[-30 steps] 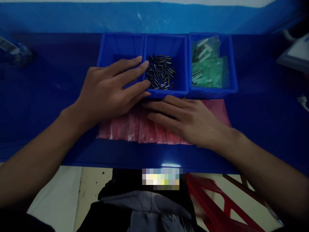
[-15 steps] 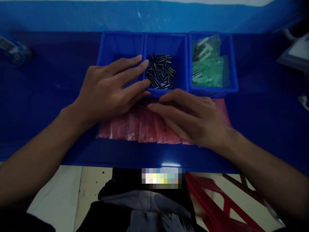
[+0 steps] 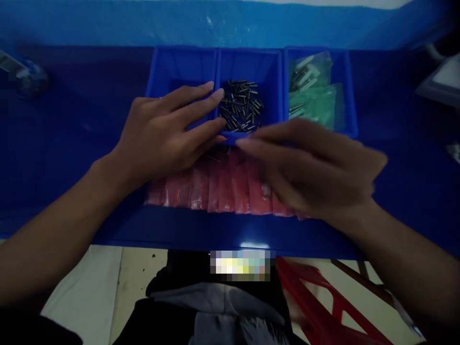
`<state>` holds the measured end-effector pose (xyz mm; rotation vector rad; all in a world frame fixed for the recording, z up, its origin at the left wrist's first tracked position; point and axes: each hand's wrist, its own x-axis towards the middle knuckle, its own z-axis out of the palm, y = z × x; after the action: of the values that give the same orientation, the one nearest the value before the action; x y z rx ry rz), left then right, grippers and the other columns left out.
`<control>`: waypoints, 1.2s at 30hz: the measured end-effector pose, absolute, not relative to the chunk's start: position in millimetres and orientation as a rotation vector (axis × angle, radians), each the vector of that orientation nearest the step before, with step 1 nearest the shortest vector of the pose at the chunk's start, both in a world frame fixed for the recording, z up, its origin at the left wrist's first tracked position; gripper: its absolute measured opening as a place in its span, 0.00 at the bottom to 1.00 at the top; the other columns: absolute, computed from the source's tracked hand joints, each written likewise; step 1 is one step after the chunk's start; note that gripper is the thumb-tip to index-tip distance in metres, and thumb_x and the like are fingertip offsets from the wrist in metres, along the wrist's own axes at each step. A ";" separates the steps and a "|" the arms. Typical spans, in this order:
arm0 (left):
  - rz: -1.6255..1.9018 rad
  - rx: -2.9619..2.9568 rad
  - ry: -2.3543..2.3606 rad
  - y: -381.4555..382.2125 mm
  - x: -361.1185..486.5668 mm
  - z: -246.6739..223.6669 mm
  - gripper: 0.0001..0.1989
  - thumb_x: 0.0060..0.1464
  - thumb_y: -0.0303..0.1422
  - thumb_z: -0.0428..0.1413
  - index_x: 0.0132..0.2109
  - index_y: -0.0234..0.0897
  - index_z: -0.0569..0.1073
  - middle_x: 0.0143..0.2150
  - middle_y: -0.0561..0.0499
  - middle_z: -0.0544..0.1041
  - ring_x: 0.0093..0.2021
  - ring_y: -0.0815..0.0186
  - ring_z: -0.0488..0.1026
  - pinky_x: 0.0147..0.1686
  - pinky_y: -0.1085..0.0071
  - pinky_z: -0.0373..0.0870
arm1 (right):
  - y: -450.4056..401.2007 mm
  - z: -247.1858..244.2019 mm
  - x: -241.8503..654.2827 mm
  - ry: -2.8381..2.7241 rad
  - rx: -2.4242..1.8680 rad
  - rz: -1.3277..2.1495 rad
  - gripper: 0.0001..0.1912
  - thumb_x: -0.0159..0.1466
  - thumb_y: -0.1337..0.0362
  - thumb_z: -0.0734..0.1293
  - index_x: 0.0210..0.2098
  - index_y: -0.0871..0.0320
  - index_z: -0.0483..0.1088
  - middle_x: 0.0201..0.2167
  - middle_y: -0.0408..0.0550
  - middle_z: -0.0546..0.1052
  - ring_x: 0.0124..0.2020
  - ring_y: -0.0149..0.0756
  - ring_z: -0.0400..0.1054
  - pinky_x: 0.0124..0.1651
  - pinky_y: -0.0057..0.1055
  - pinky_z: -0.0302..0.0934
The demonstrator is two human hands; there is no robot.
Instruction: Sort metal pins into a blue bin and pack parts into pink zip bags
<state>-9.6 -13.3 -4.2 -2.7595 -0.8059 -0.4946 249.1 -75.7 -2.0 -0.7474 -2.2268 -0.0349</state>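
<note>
My left hand [image 3: 167, 127] lies flat with its fingers spread over the front of the left blue bin [image 3: 183, 52] and the edge of the middle blue bin [image 3: 249, 53]. Small dark, shiny pin-like parts [image 3: 242, 105] fill the floor of the middle bin. Blurred by motion, my right hand [image 3: 316, 163] hovers above the bags, thumb and fingers pinched together near that bin's front rim; whatever is between them cannot be made out. Below both hands, a row of overlapping pink plastic bags [image 3: 219, 191] stretches along the table. Thin pins lie on the bags between the hands.
The right blue bin [image 3: 350, 100] holds green-tinted plastic bags [image 3: 312, 108] with pale and metal parts. A wrapped item [image 3: 32, 79] sits at the far left of the blue table [image 3: 72, 206]. A red plastic stool [image 3: 323, 297] stands below the front edge.
My right hand has lifted off the pink bags and shifted right and up, uncovering more bags and thin pins. My left hand has stayed nearly still.
</note>
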 end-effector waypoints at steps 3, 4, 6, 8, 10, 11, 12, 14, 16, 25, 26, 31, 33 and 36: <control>-0.512 -2.752 -0.778 -13.3 -9.7 -4.6 0.16 0.72 0.41 0.46 0.58 0.43 0.71 0.66 0.53 0.72 0.66 0.52 0.70 0.54 0.50 0.80 | -74.9 -8.2 248.4 -2.566 -0.626 -0.156 0.18 0.69 0.73 0.65 0.58 0.64 0.72 0.51 0.57 0.80 0.44 0.41 0.77 0.42 0.39 0.73; -0.529 -2.727 -0.729 -13.2 -9.9 -4.7 0.16 0.72 0.40 0.46 0.58 0.42 0.71 0.66 0.52 0.72 0.66 0.53 0.70 0.53 0.51 0.81 | -74.1 -10.8 247.9 -2.670 -0.625 -0.149 0.20 0.71 0.72 0.62 0.62 0.63 0.69 0.56 0.58 0.77 0.49 0.45 0.76 0.45 0.42 0.74; -0.534 -2.678 -0.667 -13.1 -10.5 -5.0 0.16 0.72 0.39 0.45 0.59 0.41 0.71 0.66 0.51 0.71 0.66 0.54 0.71 0.52 0.54 0.81 | -72.6 -15.1 247.0 -2.766 -0.656 -0.107 0.21 0.73 0.71 0.59 0.65 0.62 0.65 0.61 0.59 0.74 0.56 0.49 0.73 0.50 0.46 0.73; -0.491 -2.652 -0.677 -13.0 -10.8 -5.2 0.17 0.72 0.39 0.44 0.58 0.41 0.72 0.66 0.52 0.71 0.66 0.55 0.70 0.52 0.56 0.81 | -72.0 -16.8 246.7 -2.765 -0.655 -0.064 0.20 0.75 0.69 0.58 0.63 0.62 0.67 0.59 0.58 0.75 0.57 0.48 0.70 0.51 0.46 0.72; -0.444 -2.643 -0.703 -12.6 -10.8 -5.5 0.18 0.72 0.40 0.44 0.57 0.41 0.73 0.66 0.51 0.72 0.66 0.55 0.70 0.52 0.57 0.81 | -72.2 -15.8 246.7 -2.738 -0.643 -0.077 0.18 0.74 0.69 0.58 0.60 0.63 0.70 0.53 0.57 0.77 0.54 0.45 0.71 0.50 0.43 0.72; -0.437 -2.642 -0.705 -12.3 -10.8 -5.7 0.17 0.71 0.40 0.45 0.57 0.41 0.74 0.66 0.51 0.72 0.66 0.55 0.71 0.52 0.57 0.81 | -72.4 -14.7 246.5 -2.727 -0.635 -0.108 0.16 0.74 0.70 0.59 0.57 0.64 0.72 0.51 0.56 0.78 0.51 0.44 0.71 0.48 0.42 0.71; -0.445 -2.644 -0.699 -11.9 -10.8 -5.9 0.17 0.71 0.40 0.47 0.57 0.40 0.74 0.66 0.50 0.72 0.66 0.55 0.71 0.52 0.57 0.81 | -72.6 -13.4 246.3 -2.719 -0.626 -0.149 0.15 0.73 0.70 0.60 0.55 0.65 0.73 0.48 0.55 0.79 0.49 0.43 0.71 0.47 0.41 0.71; -0.479 -2.657 -0.690 -11.2 -10.7 -6.3 0.16 0.70 0.40 0.49 0.57 0.40 0.74 0.66 0.49 0.72 0.66 0.54 0.71 0.52 0.57 0.80 | -72.7 -11.0 245.5 -2.716 -0.618 -0.261 0.13 0.72 0.71 0.61 0.50 0.65 0.75 0.42 0.52 0.79 0.44 0.42 0.71 0.42 0.39 0.69; -0.493 -2.676 -0.710 -10.8 -10.3 -6.2 0.16 0.70 0.41 0.49 0.57 0.41 0.74 0.66 0.49 0.72 0.65 0.53 0.71 0.52 0.56 0.80 | -72.7 -8.8 244.5 -2.704 -0.602 -0.373 0.11 0.71 0.72 0.62 0.44 0.62 0.77 0.38 0.49 0.79 0.40 0.41 0.71 0.38 0.38 0.67; -0.429 -2.739 -0.772 -11.7 -12.7 -6.4 0.17 0.70 0.41 0.49 0.60 0.43 0.72 0.69 0.50 0.69 0.68 0.51 0.68 0.57 0.51 0.77 | -84.3 6.4 240.2 -2.075 -0.962 0.225 0.05 0.70 0.66 0.67 0.38 0.53 0.76 0.27 0.40 0.78 0.27 0.29 0.70 0.32 0.31 0.65; -0.414 -2.740 -0.779 -11.6 -13.4 -6.6 0.17 0.70 0.41 0.48 0.60 0.43 0.72 0.69 0.50 0.68 0.68 0.51 0.68 0.57 0.51 0.77 | -85.4 7.4 239.4 -1.956 -1.035 0.314 0.04 0.69 0.65 0.68 0.39 0.54 0.76 0.28 0.40 0.80 0.28 0.29 0.72 0.32 0.31 0.67; -0.489 -2.668 -0.658 -11.5 -12.9 -7.1 0.16 0.70 0.40 0.51 0.60 0.42 0.71 0.68 0.49 0.70 0.66 0.53 0.71 0.52 0.54 0.81 | -84.2 7.6 241.5 -1.788 -1.146 0.407 0.13 0.69 0.68 0.67 0.52 0.54 0.76 0.56 0.46 0.79 0.54 0.38 0.75 0.45 0.36 0.73; -0.532 -2.644 -0.627 -11.7 -11.2 -7.1 0.15 0.70 0.40 0.51 0.59 0.43 0.71 0.66 0.48 0.72 0.66 0.54 0.71 0.49 0.56 0.82 | -81.9 5.8 245.3 -1.977 -1.086 0.266 0.14 0.68 0.70 0.67 0.52 0.53 0.76 0.53 0.45 0.80 0.48 0.36 0.77 0.41 0.34 0.72; -0.550 -2.660 -0.660 -11.7 -9.4 -6.7 0.14 0.70 0.40 0.51 0.58 0.43 0.71 0.65 0.48 0.73 0.66 0.54 0.71 0.49 0.55 0.82 | -78.9 1.3 249.3 -2.349 -0.862 -0.145 0.11 0.68 0.71 0.66 0.48 0.56 0.76 0.44 0.46 0.83 0.37 0.34 0.76 0.33 0.33 0.66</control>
<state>-9.4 -11.7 -6.7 -2.6598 -0.6598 -0.5498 249.3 -78.9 1.3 -0.8616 -2.3494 -0.1448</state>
